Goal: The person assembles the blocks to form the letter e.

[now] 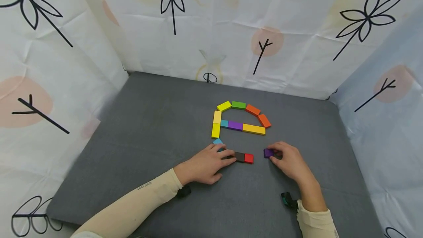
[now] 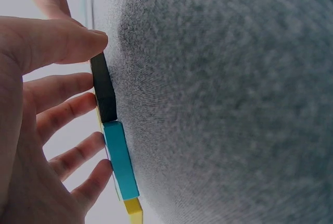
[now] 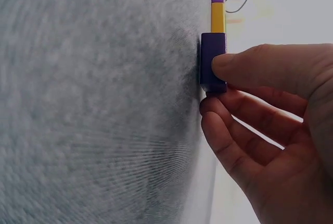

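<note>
In the head view, my left hand [image 1: 206,164] lies low over the grey table with its fingers stretched out. Its fingertips touch a black block [image 1: 239,157] and a blue block [image 2: 120,156], which stand end to end in the left wrist view. A red block [image 1: 249,158] adjoins the black one's right end. To the right, my right hand [image 1: 290,159] pinches a purple block [image 3: 209,49] between thumb and fingers, close over the tabletop. A gap separates this purple block from the red one. From above, the left fingers hide part of the blue block.
Beyond the hands, a closed outline of blocks holds yellow [image 1: 216,130], green [image 1: 238,105], orange [image 1: 264,120] and purple [image 1: 235,125] pieces. White printed curtains [image 1: 231,21] enclose the back and sides of the grey table [image 1: 158,120].
</note>
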### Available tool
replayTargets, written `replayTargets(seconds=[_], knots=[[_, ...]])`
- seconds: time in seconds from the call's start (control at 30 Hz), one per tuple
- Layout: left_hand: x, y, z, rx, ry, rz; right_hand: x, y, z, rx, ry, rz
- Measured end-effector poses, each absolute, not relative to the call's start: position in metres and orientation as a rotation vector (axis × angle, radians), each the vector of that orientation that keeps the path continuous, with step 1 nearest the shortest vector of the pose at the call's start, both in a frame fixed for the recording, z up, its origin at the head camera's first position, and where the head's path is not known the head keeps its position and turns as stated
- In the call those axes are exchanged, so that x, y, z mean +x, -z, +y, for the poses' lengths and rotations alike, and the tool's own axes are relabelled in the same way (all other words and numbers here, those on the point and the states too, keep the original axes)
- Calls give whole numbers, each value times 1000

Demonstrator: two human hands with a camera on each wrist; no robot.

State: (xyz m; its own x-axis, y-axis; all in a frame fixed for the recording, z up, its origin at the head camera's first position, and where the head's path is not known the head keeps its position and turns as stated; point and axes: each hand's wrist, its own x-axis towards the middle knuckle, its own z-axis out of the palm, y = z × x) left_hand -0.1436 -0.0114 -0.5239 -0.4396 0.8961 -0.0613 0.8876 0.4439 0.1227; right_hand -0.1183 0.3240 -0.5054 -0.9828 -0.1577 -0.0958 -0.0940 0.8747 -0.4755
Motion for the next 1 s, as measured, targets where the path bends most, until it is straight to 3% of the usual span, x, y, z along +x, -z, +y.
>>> replayTargets(seconds=[0.57,1.0], knots=[[-146,524,-12,1590,-127,2568,-109,490,306,-298,754,2935],[-144,520,-8,1571,-86,2575,-105,511,294,-366,779,2878]])
